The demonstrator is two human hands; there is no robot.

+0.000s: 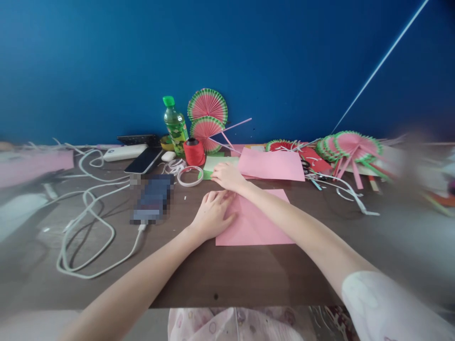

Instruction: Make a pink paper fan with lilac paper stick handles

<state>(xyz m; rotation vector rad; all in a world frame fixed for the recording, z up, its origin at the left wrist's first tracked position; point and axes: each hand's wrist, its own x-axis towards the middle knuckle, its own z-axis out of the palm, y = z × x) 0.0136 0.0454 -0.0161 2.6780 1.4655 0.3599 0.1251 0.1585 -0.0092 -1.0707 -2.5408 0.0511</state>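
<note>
A pink sheet of paper (pixel 254 220) lies flat on the brown table in front of me. My left hand (pixel 212 215) rests on its left edge, fingers spread and thumb out over the sheet. Crossing above the sheet, my right arm reaches to the left. My right hand (pixel 229 177) lies at the front of a pale green paper (pixel 222 162), fingers slightly bent and apart, the thumb hidden. Behind my right wrist is another pink sheet (pixel 272 164), its front edge raised a little. A white roll of tape (pixel 190 176) stands just left of my right hand.
A red thread spool (pixel 194 152) and a green-capped bottle (pixel 175 125) stand at the back. Pleated pink-and-green paper fans (pixel 208 106) lean on the blue wall; more fans (pixel 357 148) lie right. Left are a phone (pixel 152 199), white cables (pixel 103 273) and a power bank (pixel 125 152).
</note>
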